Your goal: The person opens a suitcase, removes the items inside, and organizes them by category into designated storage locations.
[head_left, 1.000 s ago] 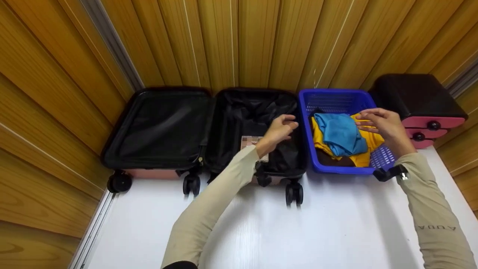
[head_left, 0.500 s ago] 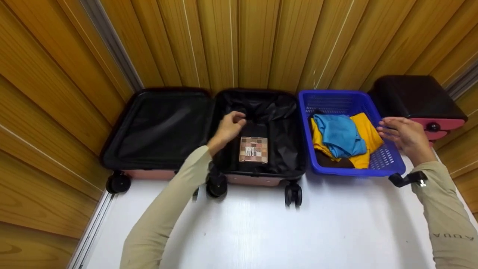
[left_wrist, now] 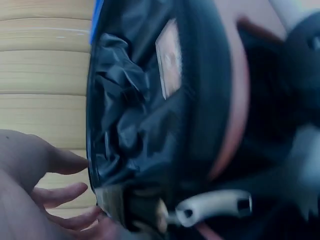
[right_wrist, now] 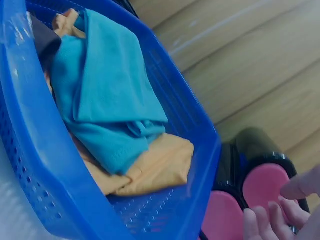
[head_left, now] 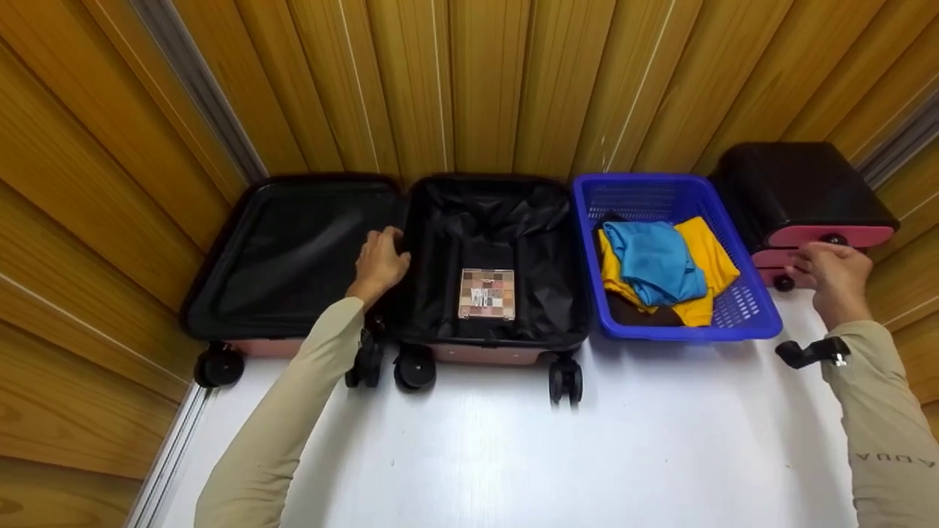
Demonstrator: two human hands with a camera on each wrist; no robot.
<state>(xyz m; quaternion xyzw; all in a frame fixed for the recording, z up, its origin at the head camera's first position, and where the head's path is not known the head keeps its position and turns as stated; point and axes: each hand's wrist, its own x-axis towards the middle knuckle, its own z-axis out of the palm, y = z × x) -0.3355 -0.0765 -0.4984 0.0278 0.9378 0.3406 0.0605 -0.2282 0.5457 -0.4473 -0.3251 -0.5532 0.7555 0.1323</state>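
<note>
In the head view my left hand (head_left: 381, 260) hovers at the seam between the two halves of an opened suitcase, the lid half (head_left: 293, 242) and the deeper half (head_left: 554, 271). Its fingers are loosely bent around nothing; the left wrist view has them beside the case's rim and a zip pull (left_wrist: 215, 207). An eyeshadow palette (head_left: 486, 295) lies flat inside the deeper half. My right hand (head_left: 836, 282) is in front of a small black and pink drawer unit (head_left: 807, 183), relaxed fingers close to the upper drawer's knob (head_left: 834, 239), which they partly cover.
A blue plastic basket (head_left: 678, 334) stands between the suitcase and the drawer unit. In it lie a folded blue cloth (head_left: 653, 260) and a yellow cloth (head_left: 708, 253), with something dark brown underneath. Wood-panelled walls (head_left: 484, 88) rise behind and at the sides.
My left hand has moved left from above the palette to the suitcase seam, uncovering the palette. My right hand has moved right from over the basket to the drawer unit.
</note>
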